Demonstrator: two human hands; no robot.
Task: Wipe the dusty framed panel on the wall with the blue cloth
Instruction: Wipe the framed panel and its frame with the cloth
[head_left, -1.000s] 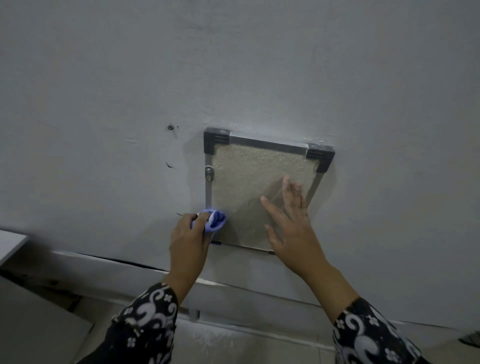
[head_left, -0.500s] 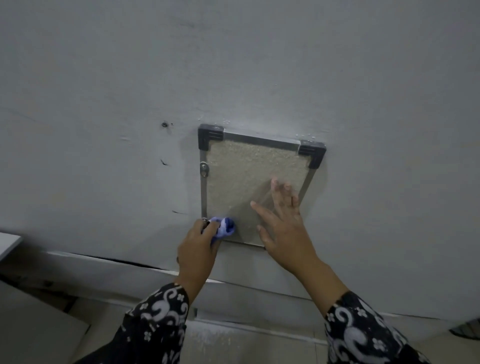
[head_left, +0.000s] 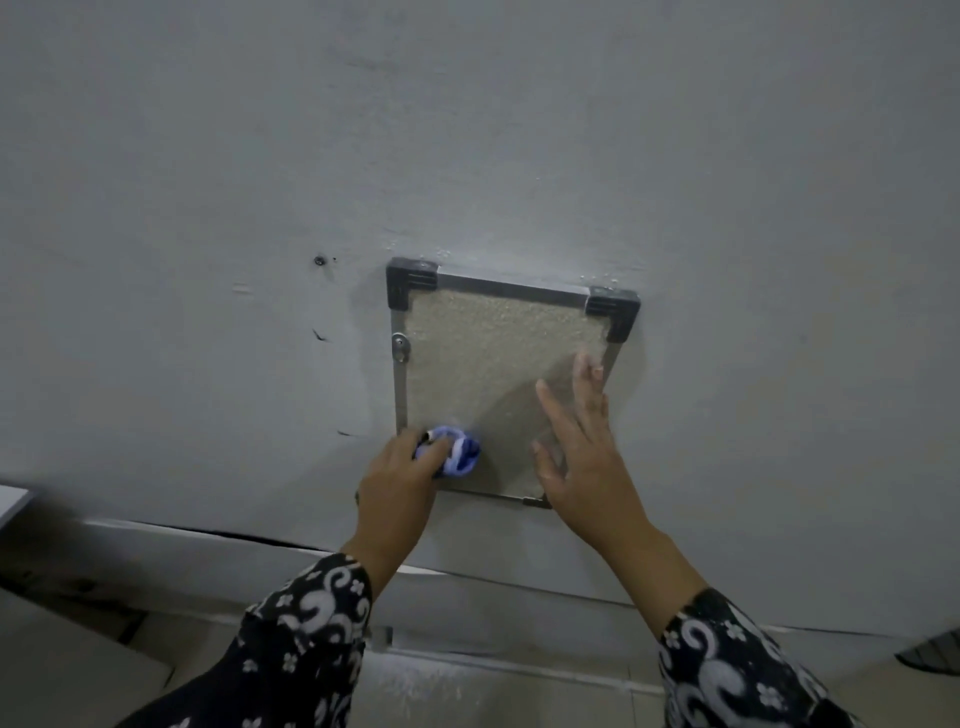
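A framed panel (head_left: 483, 358) with a rough beige face, metal frame and black plastic top corners hangs on the grey wall. My left hand (head_left: 397, 488) grips a bunched blue cloth (head_left: 456, 451) and presses it on the panel's lower left corner. My right hand (head_left: 582, 457) lies flat with fingers spread on the panel's lower right part, covering that corner. A small keyhole lock (head_left: 400, 347) sits on the left side of the frame.
The grey wall (head_left: 467, 130) fills most of the view, with a small dark hole (head_left: 319, 261) left of the panel. A cracked ledge (head_left: 234, 540) runs below. A white edge (head_left: 13, 501) shows at far left and pale floor (head_left: 467, 691) lies underneath.
My left hand has carried the cloth down the panel's left edge to the bottom corner and a little rightward. My right hand stays flat on the panel's lower right.
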